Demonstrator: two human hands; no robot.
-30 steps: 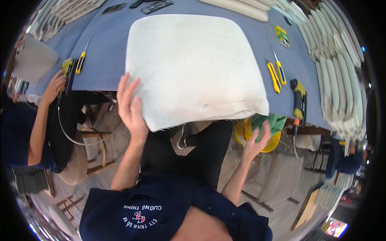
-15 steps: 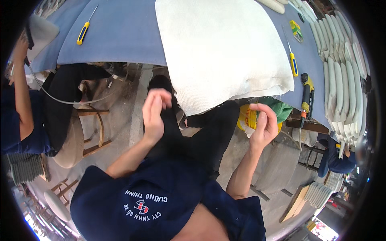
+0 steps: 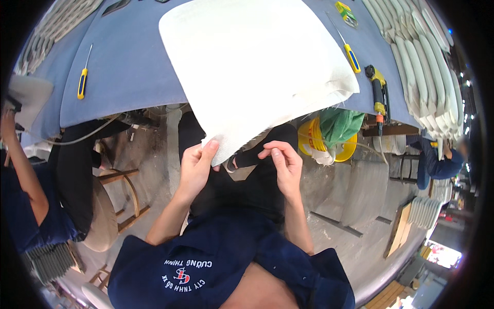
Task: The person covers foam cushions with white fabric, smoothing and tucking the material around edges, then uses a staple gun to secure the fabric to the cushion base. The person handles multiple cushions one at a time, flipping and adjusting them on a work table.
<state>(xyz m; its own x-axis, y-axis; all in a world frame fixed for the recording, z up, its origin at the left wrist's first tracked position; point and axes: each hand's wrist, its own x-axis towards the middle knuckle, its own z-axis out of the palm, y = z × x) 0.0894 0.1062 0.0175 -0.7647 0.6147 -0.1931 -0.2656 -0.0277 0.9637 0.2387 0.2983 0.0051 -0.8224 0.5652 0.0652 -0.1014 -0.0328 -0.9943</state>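
Cushion white, fabric-covered, overhangs blue table; looks soft, light, floppy. Left hand pinches near corner; right hand fingers curled, empty, beside edge.

Not much here tbh: a small yellow-and-green blister package lies at the far right end of the blue bench, and a bright rectangular screen glows way off at the lower right edge.
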